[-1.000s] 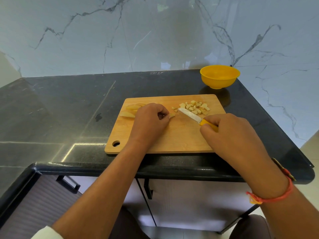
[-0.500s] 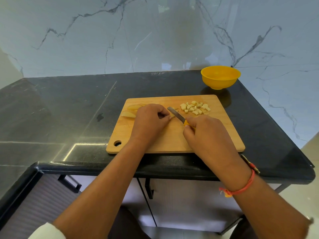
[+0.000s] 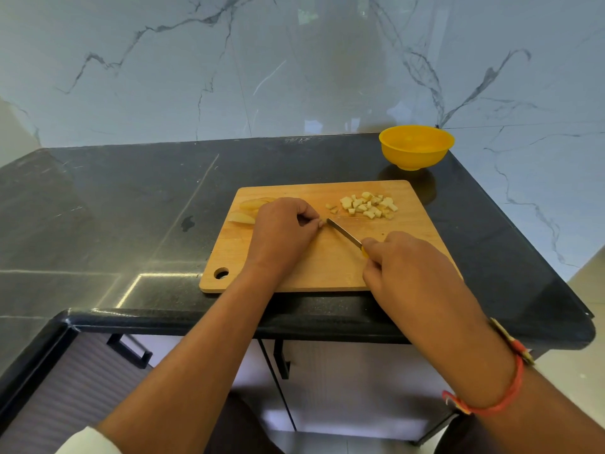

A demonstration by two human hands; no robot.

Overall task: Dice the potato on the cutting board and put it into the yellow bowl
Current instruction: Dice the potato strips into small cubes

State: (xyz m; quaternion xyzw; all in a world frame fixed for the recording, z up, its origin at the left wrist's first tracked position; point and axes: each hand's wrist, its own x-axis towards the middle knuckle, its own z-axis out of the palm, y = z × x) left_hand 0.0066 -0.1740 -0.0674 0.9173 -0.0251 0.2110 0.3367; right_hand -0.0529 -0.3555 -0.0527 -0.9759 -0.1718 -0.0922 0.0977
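Knuckles up, my left hand [image 3: 281, 231] pinches a mostly hidden potato piece [image 3: 323, 223] mid-board. My right hand [image 3: 409, 267] grips the knife [image 3: 343, 233], blade tip just beside those fingertips. Diced potato [image 3: 366, 204] lies far right on the cutting board [image 3: 327, 270]; the yellow bowl [image 3: 415, 147] stands beyond.

No writing, label, brand mark or number can be read anywhere. The rectangular wooden cutting board [image 3: 327, 267], the round yellow plastic bowl [image 3: 415, 155] just beyond the board's far right corner, and the black polished stone counter [image 3: 131, 208] beneath the board all show plain, unmarked surfaces.
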